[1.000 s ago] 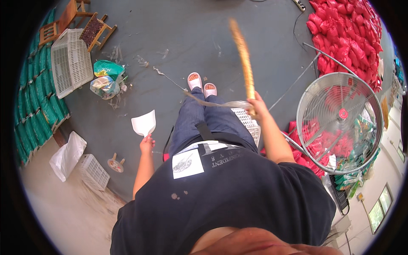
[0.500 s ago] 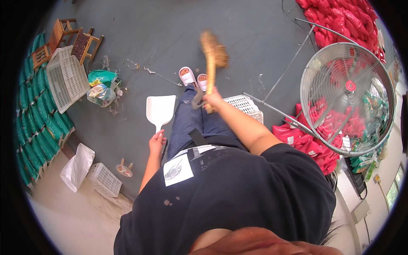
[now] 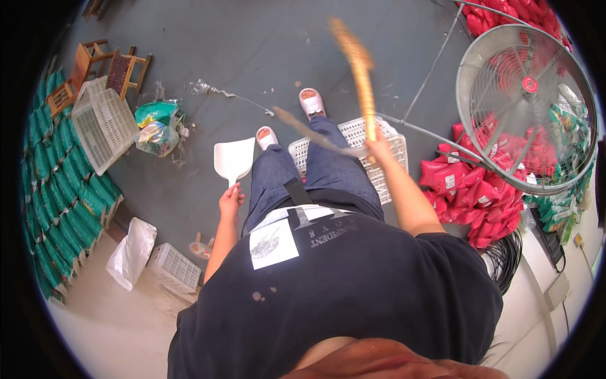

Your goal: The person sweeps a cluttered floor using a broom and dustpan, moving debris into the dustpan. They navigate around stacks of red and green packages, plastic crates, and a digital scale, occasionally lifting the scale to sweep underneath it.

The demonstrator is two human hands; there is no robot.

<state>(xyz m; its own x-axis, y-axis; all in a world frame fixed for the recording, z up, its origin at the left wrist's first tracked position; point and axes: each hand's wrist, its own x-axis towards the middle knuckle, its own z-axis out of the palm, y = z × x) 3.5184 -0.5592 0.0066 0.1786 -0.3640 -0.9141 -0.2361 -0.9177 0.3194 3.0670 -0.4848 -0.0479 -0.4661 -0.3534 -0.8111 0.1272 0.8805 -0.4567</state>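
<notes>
While left hand (image 3: 231, 199) holds one dustpan (image 3: 233, 159), right hand (image 3: 380, 150) grips one brush (image 3: 364, 85).

left hand (image 3: 231, 199): gripping white dustpan (image 3: 234, 158) | right hand (image 3: 380, 150): gripping yellow brush (image 3: 364, 82)

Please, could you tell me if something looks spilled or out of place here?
Yes. A twisted pale strip lies on the grey floor, beyond the white dustpan in the left hand. Small scraps lie beside the filled plastic bag. They look odd because they are loose, like litter.
</notes>
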